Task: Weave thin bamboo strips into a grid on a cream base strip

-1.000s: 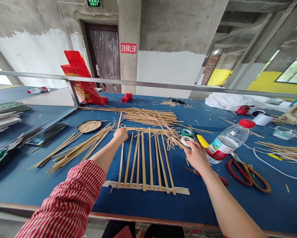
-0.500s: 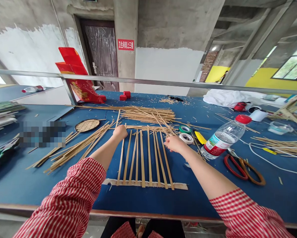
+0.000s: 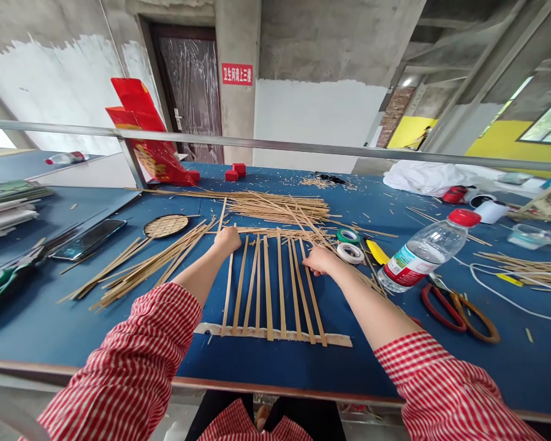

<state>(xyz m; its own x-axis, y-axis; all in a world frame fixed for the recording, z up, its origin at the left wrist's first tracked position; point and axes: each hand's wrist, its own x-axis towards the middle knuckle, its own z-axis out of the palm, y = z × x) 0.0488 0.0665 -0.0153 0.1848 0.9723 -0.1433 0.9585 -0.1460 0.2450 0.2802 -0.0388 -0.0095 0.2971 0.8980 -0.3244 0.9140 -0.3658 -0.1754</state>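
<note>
Currently your left hand [image 3: 228,239] and right hand [image 3: 321,260] curl at bamboo strips [image 3: 268,288], whether grasping, I can't tell; right of both, a plastic bottle [image 3: 423,252] holds clear liquid [image 3: 430,254].

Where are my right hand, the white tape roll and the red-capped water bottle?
Right hand [image 3: 322,260], head view: back of the hand.
White tape roll [image 3: 350,260], head view: near side of its ring.
Red-capped water bottle [image 3: 412,263], head view: its label.

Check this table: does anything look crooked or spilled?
Yes. In the row of strips, the third strip from the left slants, its top crowding the fourth strip, leaving uneven gaps. At the far side, small scraps lie scattered on the blue table, and a bottle at far left lies on its side.
</note>
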